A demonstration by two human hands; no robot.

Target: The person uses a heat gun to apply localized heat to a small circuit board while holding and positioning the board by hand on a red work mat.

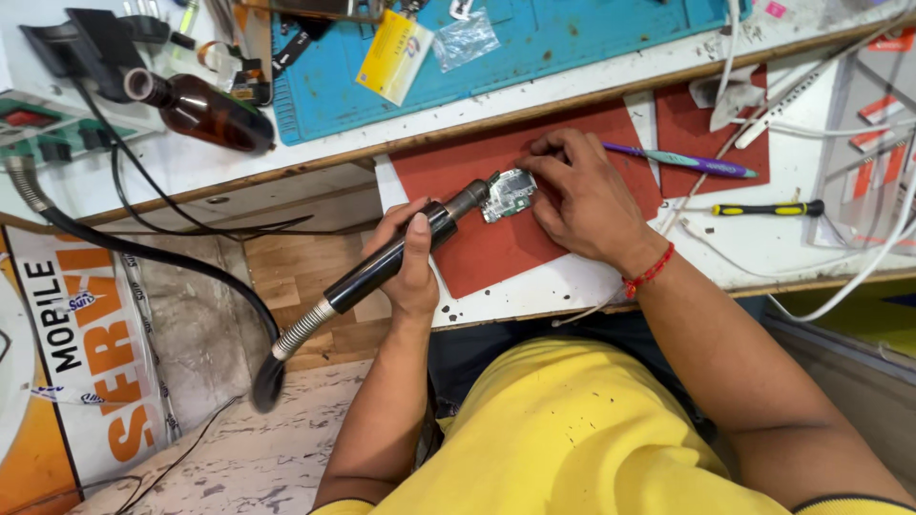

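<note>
The person's left hand [405, 257] is wrapped tight around the black handle of a hot-air wand [401, 256], its metal nozzle right at the edge of a small green circuit board [508, 195] that lies on a red mat [496, 248] near the bench's front edge. The right hand [582, 195] pins the board down, fingertips curled onto its far side and gripping nothing else. The board looks mid-rework: no part is visibly lifted off, and the purple toothbrush [682, 162] and yellow-handled screwdriver [768, 209] lie untouched toward the bench's right end.
</note>
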